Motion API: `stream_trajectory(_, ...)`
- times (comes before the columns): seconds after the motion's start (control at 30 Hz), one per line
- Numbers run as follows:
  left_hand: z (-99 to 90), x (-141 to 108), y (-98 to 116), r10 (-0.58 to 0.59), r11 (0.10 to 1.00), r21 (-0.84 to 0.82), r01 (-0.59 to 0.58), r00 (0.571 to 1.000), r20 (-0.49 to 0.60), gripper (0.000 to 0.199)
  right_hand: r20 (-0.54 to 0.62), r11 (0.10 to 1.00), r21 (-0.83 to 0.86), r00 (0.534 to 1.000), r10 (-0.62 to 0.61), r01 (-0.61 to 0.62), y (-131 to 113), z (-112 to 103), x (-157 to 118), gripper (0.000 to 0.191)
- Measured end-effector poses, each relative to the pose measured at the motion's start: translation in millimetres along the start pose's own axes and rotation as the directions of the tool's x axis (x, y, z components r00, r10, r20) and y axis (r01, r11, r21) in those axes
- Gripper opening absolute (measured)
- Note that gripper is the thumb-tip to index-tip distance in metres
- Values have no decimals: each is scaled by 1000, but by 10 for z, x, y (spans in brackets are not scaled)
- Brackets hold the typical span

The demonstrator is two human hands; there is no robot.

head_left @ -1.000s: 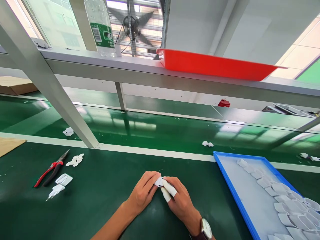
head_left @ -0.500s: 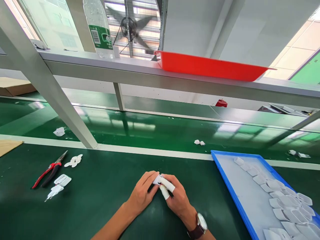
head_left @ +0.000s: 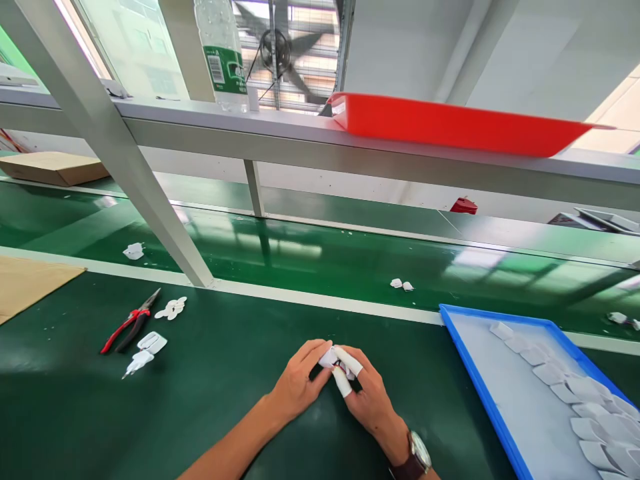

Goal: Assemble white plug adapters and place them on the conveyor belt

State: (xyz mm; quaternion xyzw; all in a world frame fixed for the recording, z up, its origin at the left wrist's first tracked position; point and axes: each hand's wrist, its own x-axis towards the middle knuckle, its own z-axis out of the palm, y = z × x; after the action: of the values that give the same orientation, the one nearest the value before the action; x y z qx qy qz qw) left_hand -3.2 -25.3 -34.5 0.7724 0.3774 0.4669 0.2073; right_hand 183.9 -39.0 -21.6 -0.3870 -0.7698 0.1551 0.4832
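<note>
The small white piece [head_left: 329,358] is between the two hands, just above the tabletop [head_left: 240,373]. Fingers hide most of it, so its full shape is hard to make out. The left hand [head_left: 304,379] pinches one side of it with finger and thumb. The right hand [head_left: 367,390] pinches the other side, and two of its fingertips wear white covers [head_left: 342,382]. The right wrist has a watch [head_left: 419,450], partly cut off by the bottom edge, and its face is too blurry to read.

On the right is a tray with a blue rim [head_left: 480,388]. Its near end and part of its right side are cut off. Lots of white curved pieces [head_left: 593,407] lie in it in a slanting row, and many cover each other.

Up on the shelf [head_left: 200,127] sits a red tray [head_left: 450,123]. Only its side shows, so its inside is hidden. A clear bottle [head_left: 223,67] with a green label stands on the same shelf, and its top is cut off. At the far left is a cardboard box [head_left: 55,168], and what it holds cannot be seen.

On the left of the tabletop lie red and black pliers [head_left: 131,323], with a flat white bit [head_left: 171,308] beside them. Two more white parts [head_left: 151,343] lie near the handles.
</note>
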Motion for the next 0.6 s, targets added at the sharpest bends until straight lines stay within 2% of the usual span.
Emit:
stream_trajectory(0.23, -23, 17, 59, 62, 998, 27, -63, 997, 47, 43, 82, 999, 40, 996, -23, 19, 19, -4, -19, 43)
stream_trajectory(0.33, -30, 23, 87, -17, 999, -34, 18, 999, 29, 41, 33, 993, 78, 996, 87, -90, 46, 22, -59, 39)
stream_trajectory(0.43, -29, 36, 110, -91, 991, -98, 91, 996, -1, 34, -3, 960, 148, 971, 239, -236, 42, 45, -78, 32)
stream_trajectory(0.6, -5, 67, 114, 40, 998, -46, -43, 996, -76, 33, 83, 846, 345, 911, 404, -407, 39, 61, -64, 24)
